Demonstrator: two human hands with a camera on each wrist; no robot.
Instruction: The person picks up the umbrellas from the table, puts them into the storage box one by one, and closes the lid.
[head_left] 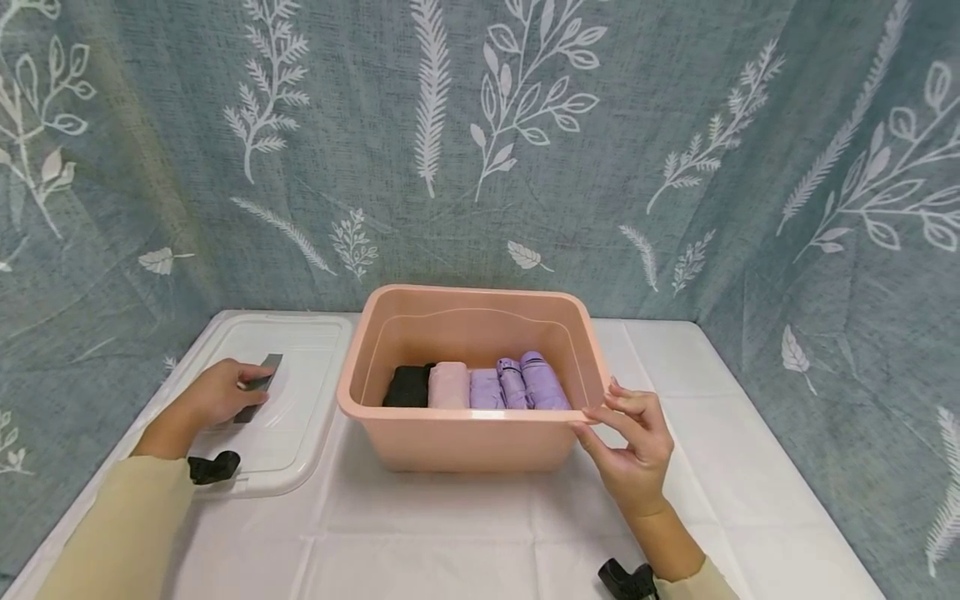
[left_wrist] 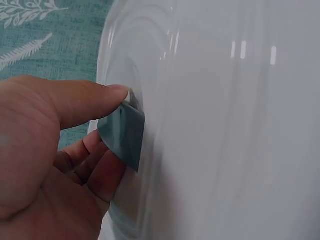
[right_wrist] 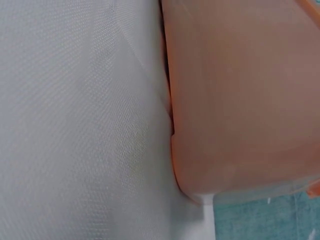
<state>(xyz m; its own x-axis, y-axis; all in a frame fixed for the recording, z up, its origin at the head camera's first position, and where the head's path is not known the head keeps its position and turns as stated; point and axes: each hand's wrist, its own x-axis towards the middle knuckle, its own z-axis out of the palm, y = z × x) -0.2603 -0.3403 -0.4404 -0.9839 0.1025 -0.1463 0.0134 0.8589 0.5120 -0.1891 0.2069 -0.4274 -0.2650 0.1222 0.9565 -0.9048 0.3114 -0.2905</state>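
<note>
My left hand [head_left: 219, 392] pinches a slim grey strip [head_left: 258, 392] between thumb and fingers over a white translucent lid [head_left: 307, 350], which lies flat at the left. In the left wrist view the thumb rests along the upper edge of the grey strip [left_wrist: 127, 132], and its lower corner points at the lid [left_wrist: 225, 125]. At the front right corner of a peach plastic bin [head_left: 472, 442], my right hand [head_left: 633, 450] grips the rim with thumb and fingers. Inside the bin sit a black bundle [head_left: 407, 387], a pink roll [head_left: 448, 385] and several purple rolls [head_left: 543, 381].
White cloth [head_left: 420, 542] covers the table beneath the bin and lid. Teal leaf-patterned curtains [head_left: 480, 233] hang behind and on both sides. The right wrist view shows the bin's side wall [right_wrist: 245, 100] standing on the cloth [right_wrist: 75, 125].
</note>
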